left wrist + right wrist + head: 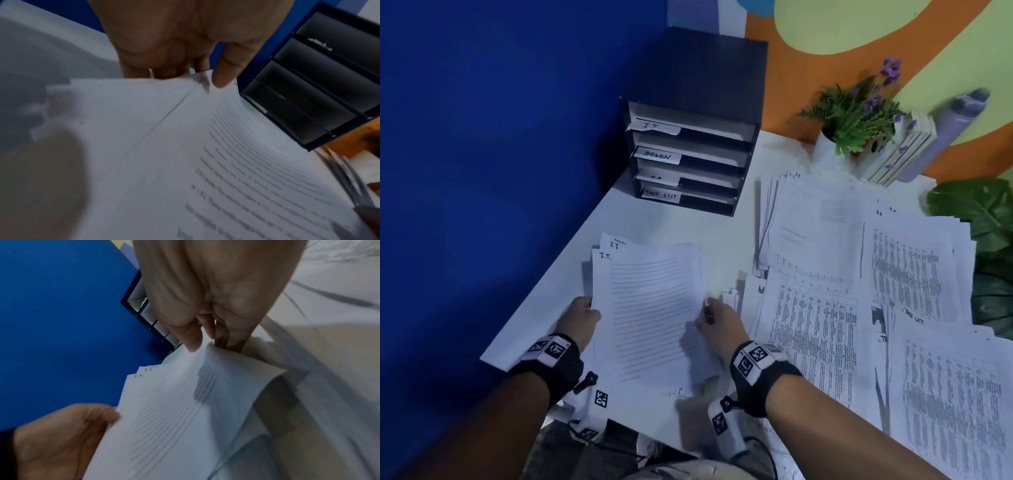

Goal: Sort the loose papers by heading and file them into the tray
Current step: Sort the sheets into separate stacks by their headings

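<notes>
The stack of papers (650, 308) headed "I.T." is lying fanned at the near left of the desk (619, 219). The left hand (580, 317) is pinching its left edge and the right hand (717, 320) its right edge, fingers curled round the sheets. Light, limp and slippery, they are probably best squared and held by both edges. The tray (688, 161) is standing far behind, and more papers (859, 274) are lying spread to the right.
</notes>
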The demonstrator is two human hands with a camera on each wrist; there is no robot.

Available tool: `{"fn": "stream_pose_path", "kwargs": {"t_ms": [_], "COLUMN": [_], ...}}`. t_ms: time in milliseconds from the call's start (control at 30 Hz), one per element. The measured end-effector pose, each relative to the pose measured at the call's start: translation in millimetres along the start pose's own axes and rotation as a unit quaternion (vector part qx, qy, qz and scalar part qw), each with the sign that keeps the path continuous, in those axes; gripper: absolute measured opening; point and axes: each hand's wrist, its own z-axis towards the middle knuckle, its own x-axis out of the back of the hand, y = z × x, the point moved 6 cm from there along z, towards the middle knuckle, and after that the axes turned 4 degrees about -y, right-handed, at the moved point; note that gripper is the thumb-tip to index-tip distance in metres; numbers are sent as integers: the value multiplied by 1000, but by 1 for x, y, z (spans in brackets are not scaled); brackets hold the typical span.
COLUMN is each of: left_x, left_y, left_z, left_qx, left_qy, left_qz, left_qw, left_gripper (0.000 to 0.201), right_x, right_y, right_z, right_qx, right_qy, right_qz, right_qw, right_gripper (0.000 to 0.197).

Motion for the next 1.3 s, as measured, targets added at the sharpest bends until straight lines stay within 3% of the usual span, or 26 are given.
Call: {"fn": "stream_pose_path", "kwargs": {"t_ms": [100, 167, 233, 333, 467, 567, 700, 800, 967, 1100, 1200, 1300], "left_x": [2, 4, 4, 7, 19, 26, 29, 30, 25, 17, 17, 22], "left_y": [-5, -11, -13, -17, -38, -44, -45, -44, -31, -24, -27, -31], "left_z": [-4, -9, -13, -14, -4, 3, 2, 3, -2, -7, -6, -5], "left_qx": [-28, -29, -31, -32, 7, -1, -4, -12, -33, -24, -9, 9], "left_qy": [-21, -24, -29, -11, 6, 24, 30, 29, 11, 10, 21, 40], "left_qz": [-37, -49, -45, -52, -43, -48, -81, -113, -150, -141, -76, -44], "left_qw": [999, 998, 998, 998, 999, 999, 996, 993, 988, 990, 997, 998], "left_gripper": [39, 43, 40, 24, 39, 27, 22, 21, 23, 19, 25, 30], "right_x": [2, 0, -3, -3, 7, 14, 17, 12, 7, 4, 9, 27], "right_y": [4, 8, 11, 12, 21, 31, 38, 41, 30, 24, 32, 33], "right_z": [7, 13, 17, 18, 18, 18, 18, 18, 13, 9, 10, 8], "right_qx": [-29, -56, -81, -91, -112, -129, -114, -102, -67, -57, -80, -96], "right_qy": [9, 13, 12, 49, 117, 141, 120, 90, 53, 53, 100, 169], "right_qz": [13, 28, 26, 16, 46, 127, 212, 297, 359, 320, 237, 165], "right_qw": [999, 998, 996, 994, 986, 973, 963, 945, 930, 944, 963, 967], "right_gripper": [34, 32, 22, 32, 33, 33, 17, 24, 14, 28, 31, 21]}}
